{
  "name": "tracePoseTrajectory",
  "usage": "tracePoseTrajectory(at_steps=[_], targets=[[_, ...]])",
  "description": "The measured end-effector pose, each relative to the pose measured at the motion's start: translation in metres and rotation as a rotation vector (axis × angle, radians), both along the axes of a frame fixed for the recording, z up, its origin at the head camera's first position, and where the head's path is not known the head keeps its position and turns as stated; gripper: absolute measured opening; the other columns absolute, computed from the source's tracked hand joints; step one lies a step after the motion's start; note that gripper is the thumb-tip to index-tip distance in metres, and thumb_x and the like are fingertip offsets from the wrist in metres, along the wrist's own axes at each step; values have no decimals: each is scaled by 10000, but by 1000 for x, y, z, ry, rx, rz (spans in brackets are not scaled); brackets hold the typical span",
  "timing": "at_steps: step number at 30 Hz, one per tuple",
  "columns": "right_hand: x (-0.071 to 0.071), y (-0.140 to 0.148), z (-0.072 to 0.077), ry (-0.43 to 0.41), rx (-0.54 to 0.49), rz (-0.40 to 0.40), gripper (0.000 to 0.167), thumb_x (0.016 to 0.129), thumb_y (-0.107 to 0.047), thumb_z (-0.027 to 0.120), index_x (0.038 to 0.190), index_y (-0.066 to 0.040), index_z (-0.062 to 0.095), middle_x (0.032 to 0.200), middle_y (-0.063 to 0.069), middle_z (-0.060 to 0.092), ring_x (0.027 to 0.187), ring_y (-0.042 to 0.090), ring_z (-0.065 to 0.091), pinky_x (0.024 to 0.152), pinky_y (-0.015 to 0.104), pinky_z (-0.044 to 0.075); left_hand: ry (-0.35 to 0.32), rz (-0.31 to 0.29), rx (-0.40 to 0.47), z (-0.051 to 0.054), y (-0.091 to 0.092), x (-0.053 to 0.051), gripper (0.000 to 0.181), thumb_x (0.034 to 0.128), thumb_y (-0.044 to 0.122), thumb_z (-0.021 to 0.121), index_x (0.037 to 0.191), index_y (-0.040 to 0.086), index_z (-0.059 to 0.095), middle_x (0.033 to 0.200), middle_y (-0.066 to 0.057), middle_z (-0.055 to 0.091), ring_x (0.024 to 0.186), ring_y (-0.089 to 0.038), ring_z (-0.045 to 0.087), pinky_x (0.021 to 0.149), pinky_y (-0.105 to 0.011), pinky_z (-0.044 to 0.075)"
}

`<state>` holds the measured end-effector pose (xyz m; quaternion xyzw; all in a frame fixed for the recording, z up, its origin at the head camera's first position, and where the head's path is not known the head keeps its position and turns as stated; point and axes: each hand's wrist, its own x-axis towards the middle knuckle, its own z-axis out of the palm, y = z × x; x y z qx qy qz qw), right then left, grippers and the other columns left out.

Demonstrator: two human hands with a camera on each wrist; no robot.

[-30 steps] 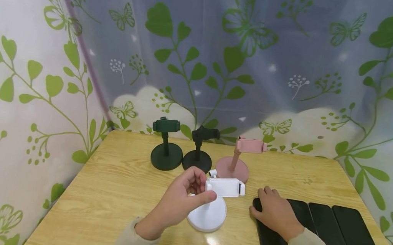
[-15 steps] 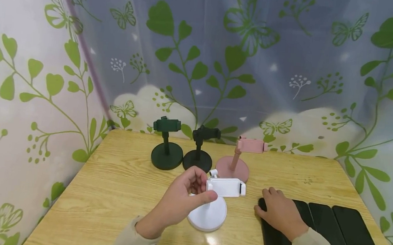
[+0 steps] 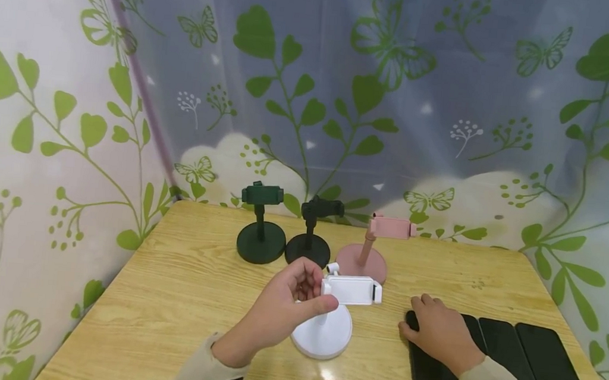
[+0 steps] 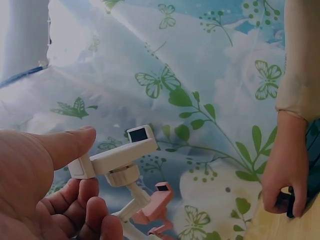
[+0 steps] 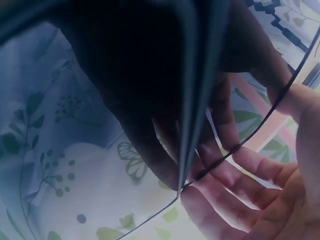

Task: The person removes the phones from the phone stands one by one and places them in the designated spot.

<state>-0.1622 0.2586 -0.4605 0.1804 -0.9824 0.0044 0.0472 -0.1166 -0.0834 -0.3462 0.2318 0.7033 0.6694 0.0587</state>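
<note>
My left hand [image 3: 284, 308] pinches the left end of the clamp on a white phone stand [image 3: 351, 290], thumb in front and fingers behind. In the left wrist view the thumb lies along the white clamp [image 4: 122, 155], which is apart from the other hand. My right hand [image 3: 440, 332] grips the far end of a black smartphone [image 3: 429, 373], its thumb at the left edge and fingertips over the far edge. The phone is flat or nearly so on the table, partly hidden by that hand. In the right wrist view the fingers [image 5: 240, 200] mirror in the phone's dark glossy surface.
Several more black phones [image 3: 511, 355] lie in a row to the right of the right hand. Behind the white stand are a green stand [image 3: 260, 243], a black stand [image 3: 307, 250] and a pink stand [image 3: 393, 228]. A patterned curtain [image 3: 344, 97] borders the wooden table [image 3: 179, 281].
My right hand has slid a little to the right with the phone, closer to the other phones. The left hand and the white stand have stayed in place.
</note>
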Motion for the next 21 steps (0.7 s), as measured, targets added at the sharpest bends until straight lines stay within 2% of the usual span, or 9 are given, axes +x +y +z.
tracePoseTrajectory(at_steps=[5, 8, 10, 12, 15, 18, 20, 21], targets=[[-3, 2, 3, -61, 15, 0, 589, 921, -464, 751, 1231, 28, 658, 1127, 210, 680, 917, 356, 693, 662, 483, 584, 9, 9, -41, 3, -5, -4, 384, 920, 317, 813, 1076, 73, 560, 924, -44, 588, 806, -163, 535, 705, -220, 463], [-5, 1, 7, -87, 47, 21, 571, 923, -462, 754, 1209, 23, 663, 1086, 182, 675, 892, 341, 690, 682, 488, 583, 2, 1, -70, 5, -9, -8, 375, 919, 293, 816, 1088, 70, 566, 933, -58, 591, 802, -178, 531, 704, -228, 465], [-8, 0, 12, -94, 66, 44, 528, 925, -448, 757, 1173, 10, 672, 1036, 148, 665, 863, 319, 679, 690, 484, 578, 4, -26, -114, 8, -13, -11, 377, 924, 278, 812, 1124, 75, 565, 962, -64, 595, 818, -187, 543, 723, -241, 481], [-9, -3, 21, -93, 49, 65, 418, 938, -400, 753, 1104, -24, 680, 954, 90, 633, 800, 262, 647, 660, 448, 563, 39, -62, -187, 12, -20, -15, 392, 926, 269, 808, 1175, 88, 565, 1011, -55, 608, 866, -190, 566, 769, -265, 502], [-9, -11, 42, -59, -64, 84, 227, 966, -314, 736, 1026, -101, 688, 922, 14, 622, 795, 195, 633, 670, 411, 558, 156, -99, -287, 22, -33, -21, 385, 924, 236, 807, 1219, 121, 587, 1072, -34, 629, 941, -190, 606, 845, -337, 530], [-6, -24, 68, 17, -235, 125, 56, 993, -222, 708, 1006, -172, 689, 949, -50, 644, 846, 137, 654, 716, 387, 569, 282, -106, -331, 30, -42, -26, 329, 927, 222, 805, 1194, 147, 628, 1087, -21, 652, 974, -187, 634, 884, -380, 538], [-1, -35, 84, 74, -354, 172, 40, 1007, -180, 688, 1045, -191, 692, 988, -70, 669, 902, 108, 664, 774, 382, 578, 334, -106, -333, 34, -45, -26, 293, 929, 211, 803, 1168, 160, 641, 1077, -13, 657, 972, -198, 645, 889, -375, 544], [3, -40, 91, 102, -415, 199, 66, 1011, -158, 679, 1065, -194, 693, 994, -83, 670, 900, 86, 657, 764, 362, 575, 351, -105, -332, 35, -45, -25, 281, 931, 205, 800, 1160, 162, 644, 1071, -8, 658, 971, -206, 648, 890, -375, 546]])
